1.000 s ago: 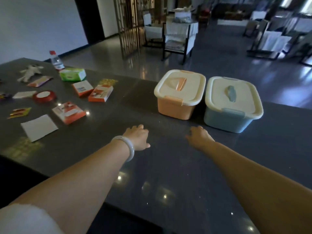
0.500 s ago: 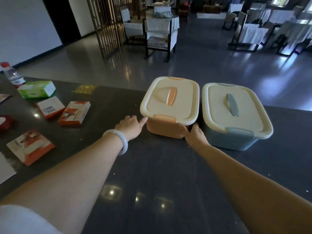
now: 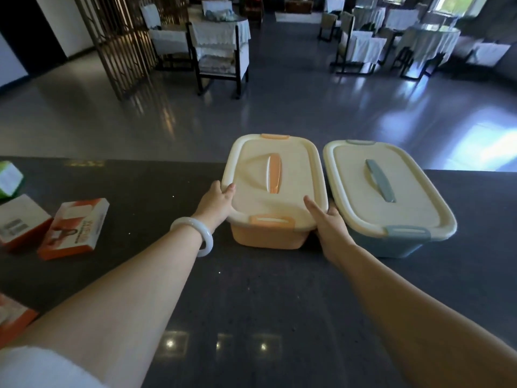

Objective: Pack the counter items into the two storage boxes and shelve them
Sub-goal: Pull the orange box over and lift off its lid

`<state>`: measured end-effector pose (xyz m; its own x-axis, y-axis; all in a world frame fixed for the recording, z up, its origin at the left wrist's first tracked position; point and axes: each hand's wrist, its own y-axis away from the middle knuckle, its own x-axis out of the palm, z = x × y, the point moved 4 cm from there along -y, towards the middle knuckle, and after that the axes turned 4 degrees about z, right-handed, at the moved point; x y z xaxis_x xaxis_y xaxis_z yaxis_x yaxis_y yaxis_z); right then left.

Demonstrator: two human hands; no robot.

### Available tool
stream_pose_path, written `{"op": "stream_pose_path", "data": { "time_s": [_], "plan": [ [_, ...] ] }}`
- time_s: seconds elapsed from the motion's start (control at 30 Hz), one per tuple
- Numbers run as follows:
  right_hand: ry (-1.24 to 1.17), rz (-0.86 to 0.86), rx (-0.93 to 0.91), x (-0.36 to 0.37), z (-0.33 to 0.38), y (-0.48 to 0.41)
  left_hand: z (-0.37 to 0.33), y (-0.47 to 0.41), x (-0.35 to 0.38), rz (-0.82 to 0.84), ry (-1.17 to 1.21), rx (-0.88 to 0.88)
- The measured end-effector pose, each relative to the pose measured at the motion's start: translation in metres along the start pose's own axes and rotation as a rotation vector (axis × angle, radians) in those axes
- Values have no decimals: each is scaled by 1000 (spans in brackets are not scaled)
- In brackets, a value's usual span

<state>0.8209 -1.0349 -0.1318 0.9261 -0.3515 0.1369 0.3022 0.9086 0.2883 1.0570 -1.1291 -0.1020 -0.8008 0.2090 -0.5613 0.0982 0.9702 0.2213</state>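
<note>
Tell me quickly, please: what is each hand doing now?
Left hand: grips the left rim of the cream plastic lid on the orange plastic storage box.
Right hand: grips that lid's right rim, thumb on top.

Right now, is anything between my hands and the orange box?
Nothing visible. Your left hand and right hand hold the orange box by its lid rim. The blue box stands close on its right, crowding that hand.

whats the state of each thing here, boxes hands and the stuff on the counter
orange box: closed, held at both sides
blue box: closed, untouched
left hand: grips the orange box's left rim
right hand: grips its right rim, thumb on top
orange-and-white carton: flat on the counter, unpacked
</note>
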Motion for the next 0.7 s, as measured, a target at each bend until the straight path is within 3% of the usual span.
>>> {"op": "stream_pose_path", "data": {
  "time_s": [0.27,0.7],
  "plan": [
    [20,-41,-53,6,1,12,11,16,1,-20,141,7],
    [116,-41,-31,28,-32,107,57,118,-31,-61,195,34]
  ]
}}
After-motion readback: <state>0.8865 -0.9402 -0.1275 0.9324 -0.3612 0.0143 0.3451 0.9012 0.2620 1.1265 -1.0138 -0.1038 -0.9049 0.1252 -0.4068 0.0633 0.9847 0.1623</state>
